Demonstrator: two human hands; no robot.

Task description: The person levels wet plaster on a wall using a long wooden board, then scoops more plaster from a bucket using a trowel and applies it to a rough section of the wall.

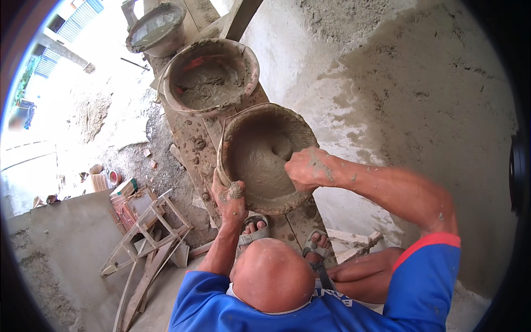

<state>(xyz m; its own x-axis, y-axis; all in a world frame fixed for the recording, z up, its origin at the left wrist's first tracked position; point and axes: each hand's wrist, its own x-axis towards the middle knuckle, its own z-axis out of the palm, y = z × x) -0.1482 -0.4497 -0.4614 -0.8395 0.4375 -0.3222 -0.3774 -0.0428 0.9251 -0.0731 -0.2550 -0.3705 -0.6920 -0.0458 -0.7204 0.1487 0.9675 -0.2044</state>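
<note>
Planks [188,138] crusted with grey splatter run beside a rough, blotchy wall [437,88], and on them, lined up with two other tubs [170,83], I see the round bucket [307,130]. Its rim looks grainy and caked, while the mortar [260,169] inside lies smooth and wet, with a dark hollow. The left hand [229,203] grasps the rim's left; the right hand [308,169] is clenched over the right side, and remotely I cannot tell what it encloses.

Left hand [230,206] grips rim of round, mortar-caked bucket [260,118]; clenched right hand [307,169] over its wet grey mortar [257,166].
</note>
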